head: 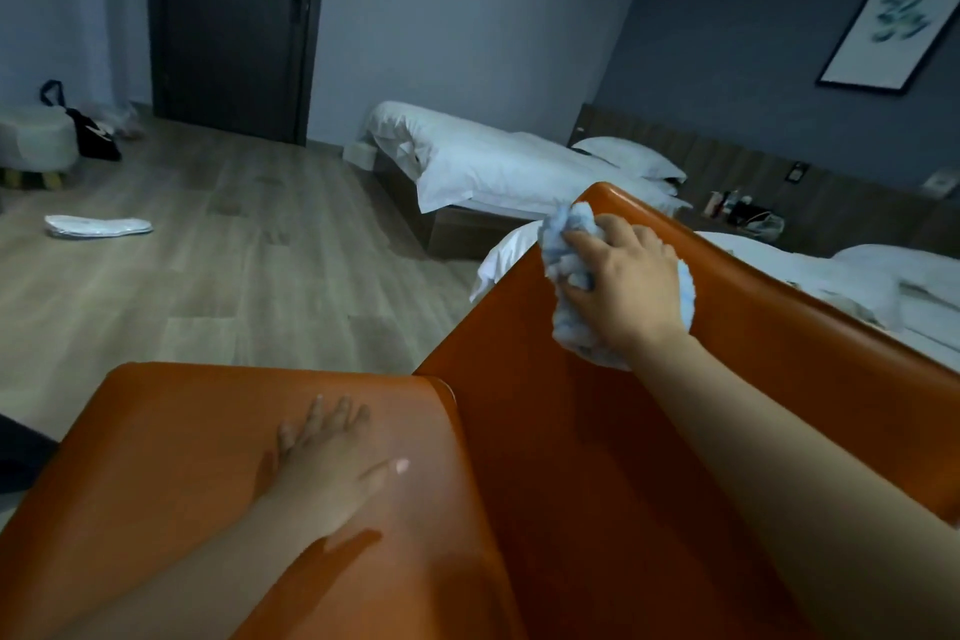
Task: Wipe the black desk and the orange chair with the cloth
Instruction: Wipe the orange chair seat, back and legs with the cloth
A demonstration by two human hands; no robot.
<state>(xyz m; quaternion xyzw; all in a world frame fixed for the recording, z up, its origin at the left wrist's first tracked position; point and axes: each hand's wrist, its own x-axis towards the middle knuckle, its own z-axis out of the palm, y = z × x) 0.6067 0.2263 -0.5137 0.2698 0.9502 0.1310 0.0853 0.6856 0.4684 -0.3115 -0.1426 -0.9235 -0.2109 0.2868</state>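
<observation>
The orange chair [524, 457] fills the lower half of the head view, glossy and smooth. My right hand [631, 283] grips a crumpled light blue cloth [566, 250] and presses it against the upper edge of the chair's backrest. My left hand [327, 463] lies flat with its fingers spread on the chair's left armrest, holding nothing. The black desk is not in view.
Two beds with white linen [488, 161] stand behind the chair, a nightstand with small items [743, 213] between them. A dark door [234, 21] is at the back. On the wood floor lie white slippers [98, 226], with a stool [36, 146] and a black bag [93, 130] at far left.
</observation>
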